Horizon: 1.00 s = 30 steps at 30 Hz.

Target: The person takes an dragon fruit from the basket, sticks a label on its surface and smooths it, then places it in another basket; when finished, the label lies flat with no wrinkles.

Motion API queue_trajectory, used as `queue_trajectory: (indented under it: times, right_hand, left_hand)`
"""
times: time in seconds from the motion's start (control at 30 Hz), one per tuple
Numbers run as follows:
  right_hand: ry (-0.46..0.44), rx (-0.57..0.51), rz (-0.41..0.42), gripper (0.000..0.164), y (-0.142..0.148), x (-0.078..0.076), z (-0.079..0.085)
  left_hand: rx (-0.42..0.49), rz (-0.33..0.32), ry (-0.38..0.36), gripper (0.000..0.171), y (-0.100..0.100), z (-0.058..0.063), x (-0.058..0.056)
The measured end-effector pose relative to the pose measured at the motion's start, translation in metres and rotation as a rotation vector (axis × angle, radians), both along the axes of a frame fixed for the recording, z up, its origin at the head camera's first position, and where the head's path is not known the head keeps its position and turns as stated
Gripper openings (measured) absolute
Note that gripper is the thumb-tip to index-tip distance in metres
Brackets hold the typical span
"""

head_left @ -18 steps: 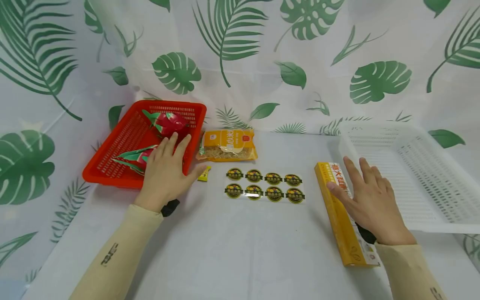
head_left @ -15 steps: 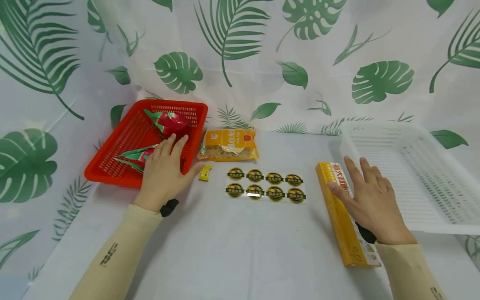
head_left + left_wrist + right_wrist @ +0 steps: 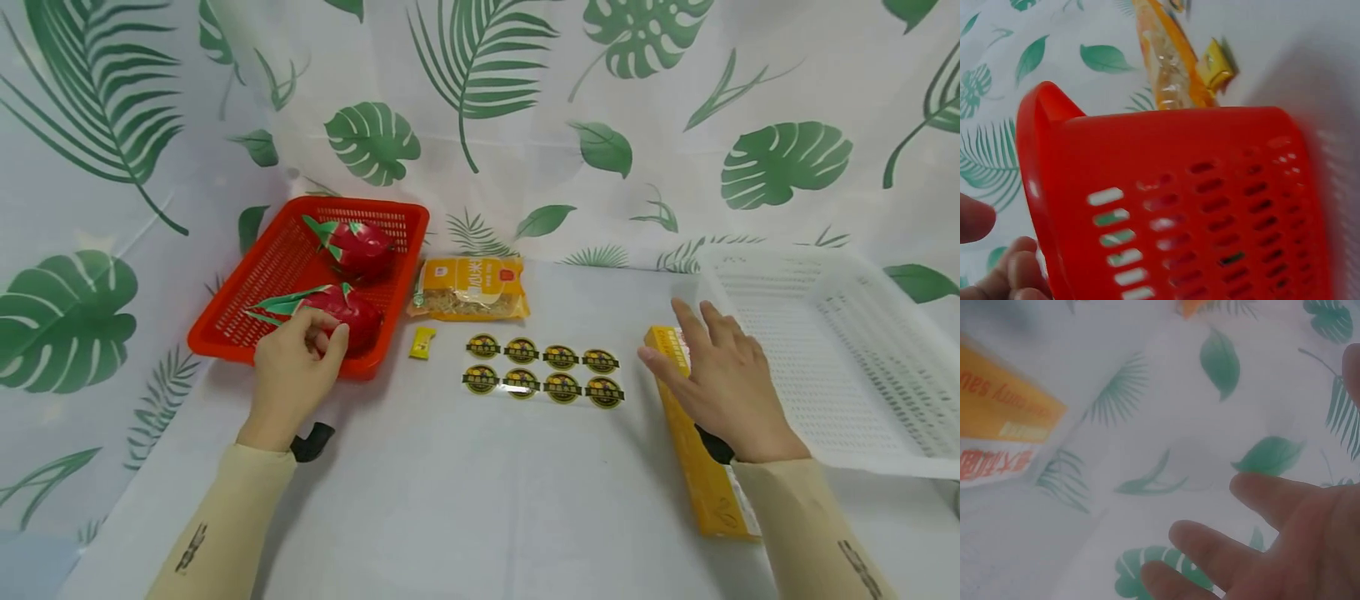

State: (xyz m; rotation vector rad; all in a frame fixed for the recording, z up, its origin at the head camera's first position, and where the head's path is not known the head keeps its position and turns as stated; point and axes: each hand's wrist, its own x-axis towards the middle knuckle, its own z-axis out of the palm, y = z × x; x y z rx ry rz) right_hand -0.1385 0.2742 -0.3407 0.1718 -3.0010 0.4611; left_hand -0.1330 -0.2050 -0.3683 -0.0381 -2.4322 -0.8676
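Observation:
My left hand (image 3: 295, 367) hovers at the near edge of the red plastic basket (image 3: 408, 258), fingers loosely curled and thumb apart from them, with nothing seen between. It overlaps the nearer dragon fruit (image 3: 352, 312) in the head view. A second dragon fruit (image 3: 363, 246) lies farther back in the basket. In the left wrist view, the thumb and fingertips (image 3: 1019, 265) show beside the basket's rim. My right hand (image 3: 723, 383) spreads its fingers above a long yellow pasta box (image 3: 678, 433), partly covering it, and holds nothing.
A white basket (image 3: 757, 375) stands at the right. An orange bag of noodles (image 3: 472, 292) lies beside the red basket, with a small yellow packet (image 3: 422, 342) in front. A clear sheet of round stickers (image 3: 540, 371) lies mid-table. Leaf-printed cloth (image 3: 517, 183) hangs behind.
My left hand has drawn back toward me from over the red basket, and its straight fingers have curled. My right hand stays spread above the pasta box. The head view has shifted slightly.

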Motion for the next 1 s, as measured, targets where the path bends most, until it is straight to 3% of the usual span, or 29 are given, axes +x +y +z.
queue_trajectory:
  times: [0.2, 0.4, 0.5, 0.6, 0.73, 0.83, 1.0]
  right_hand:
    - [0.001, 0.001, 0.046, 0.089, -0.012, -0.014, 0.006]
    - [0.0, 0.014, 0.148, 0.084, -0.05, -0.038, 0.002]
    - [-0.058, -0.001, 0.204, 0.085, -0.072, -0.052, -0.001]
    - [-0.154, -0.037, 0.272, 0.09, -0.099, -0.066, -0.004]
    - [-0.235, -0.079, 0.355, 0.094, -0.134, -0.081, -0.004]
    - [-0.239, -0.109, 0.416, 0.094, -0.161, -0.092, -0.003]
    - [-0.223, -0.175, 0.49, 0.09, -0.209, -0.11, 0.005]
  left_hand:
    - [0.061, 0.045, 0.031, 0.023, -0.009, -0.015, 0.011]
    - [0.068, 0.118, -0.112, 0.042, -0.025, -0.033, 0.029]
    - [0.111, 0.122, -0.205, 0.047, -0.03, -0.04, 0.033]
    - [0.226, 0.102, -0.302, 0.053, -0.035, -0.043, 0.036]
    - [0.454, 0.032, -0.445, 0.064, -0.038, -0.044, 0.035]
    - [0.574, -0.012, -0.515, 0.066, -0.041, -0.042, 0.032]
    - [0.76, -0.108, -0.567, 0.06, -0.039, -0.04, 0.025]
